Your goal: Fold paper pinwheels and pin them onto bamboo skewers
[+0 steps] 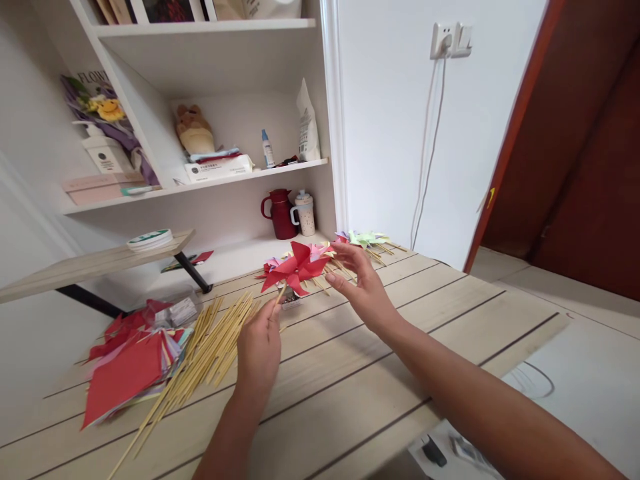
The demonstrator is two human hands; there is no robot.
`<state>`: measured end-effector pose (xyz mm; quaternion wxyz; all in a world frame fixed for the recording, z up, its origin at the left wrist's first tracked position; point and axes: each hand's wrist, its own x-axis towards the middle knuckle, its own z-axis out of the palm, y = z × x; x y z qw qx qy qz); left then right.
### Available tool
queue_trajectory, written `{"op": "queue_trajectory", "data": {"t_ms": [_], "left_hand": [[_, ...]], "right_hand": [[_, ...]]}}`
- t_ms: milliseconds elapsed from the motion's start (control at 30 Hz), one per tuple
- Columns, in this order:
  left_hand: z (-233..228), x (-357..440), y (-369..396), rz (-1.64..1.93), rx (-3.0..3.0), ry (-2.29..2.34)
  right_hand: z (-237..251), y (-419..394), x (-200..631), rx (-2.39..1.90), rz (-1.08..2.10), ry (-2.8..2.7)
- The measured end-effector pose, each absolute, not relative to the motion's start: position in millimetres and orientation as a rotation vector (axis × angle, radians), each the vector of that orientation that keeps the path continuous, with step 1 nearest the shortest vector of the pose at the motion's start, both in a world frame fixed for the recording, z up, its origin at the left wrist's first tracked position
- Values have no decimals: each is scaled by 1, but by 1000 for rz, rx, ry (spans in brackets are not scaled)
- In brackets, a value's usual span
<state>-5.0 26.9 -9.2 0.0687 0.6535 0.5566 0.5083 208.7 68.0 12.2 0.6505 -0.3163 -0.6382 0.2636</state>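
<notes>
A red paper pinwheel [299, 269] on a thin wooden stick is held upright over the table, with my left hand [260, 343] closed round its stick. To the right of its blades, my right hand [361, 283] has its thumb and fingers apart, and nothing shows between them. Behind lie more pinwheels in pink and red, partly hidden by the red one. Further right is a group of pale green and purple pinwheels [367, 238]. Left of my left hand lies a loose bundle of wooden sticks [215, 347]. Beyond it is a stack of coloured paper sheets [125, 373], red on top.
A small raised shelf [90, 267] with dark legs stands at the left of the slatted table [320, 427]. At the back stand a dark red jug [283, 215] and a pale cup [305, 215]. A plastic box [183, 310] sits by the paper.
</notes>
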Motion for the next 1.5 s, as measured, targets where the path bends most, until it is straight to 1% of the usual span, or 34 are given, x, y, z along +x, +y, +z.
{"op": "queue_trajectory", "data": {"t_ms": [67,233,300,567,800,1067,1500], "left_hand": [[-10,-4,27,1480,1965,1607],[-12,-3,28,1428,2047,1626],[-12,-2,28,1417,2125,1655],[-8,1,25,1443,2464,1627],[-8,4,24,1556,2700,1563],[0,0,24,1801,3076,1470],[9,4,9,1944,3256,1419]], "right_hand": [[15,68,215,-714,506,-1468],[22,66,222,-678,584,-1502],[24,64,222,-679,567,-1525],[24,59,218,-634,297,-1639],[22,60,217,-556,198,-1635],[26,60,217,-368,67,-1585],[24,58,216,-172,-47,-1501]]}}
